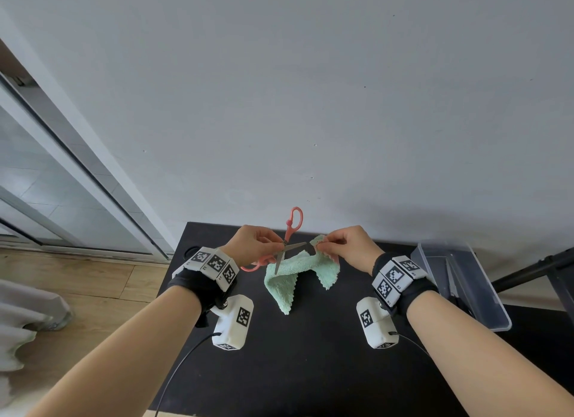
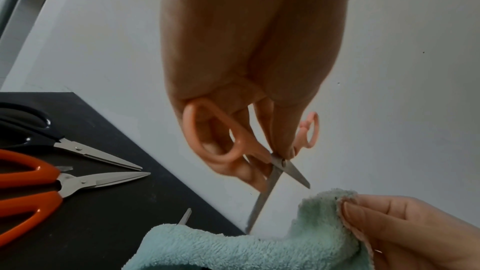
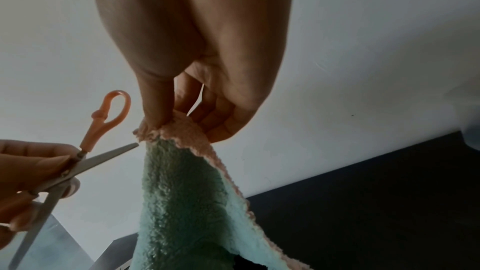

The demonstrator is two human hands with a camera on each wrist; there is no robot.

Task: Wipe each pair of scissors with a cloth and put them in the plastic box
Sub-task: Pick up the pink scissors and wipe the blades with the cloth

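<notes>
Black counter [image 1: 310,370] against pale wall. Clear plastic box [image 1: 478,304], long, rectangular, right of cloth, dark scissors inside. Mint terry cloth [image 1: 298,269], zigzag edge, hangs above counter. Right hand [image 1: 348,245] pinches cloth's top corner. Left hand [image 1: 251,244] grips pink scissors [image 1: 287,245] at pivot, blades spread, one tip near cloth. Orange-handled scissors [image 2: 33,194] and black-handled scissors [image 2: 52,139] lie left of cloth.

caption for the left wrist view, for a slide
Left hand holds open pink scissors beside the green cloth.
</notes>
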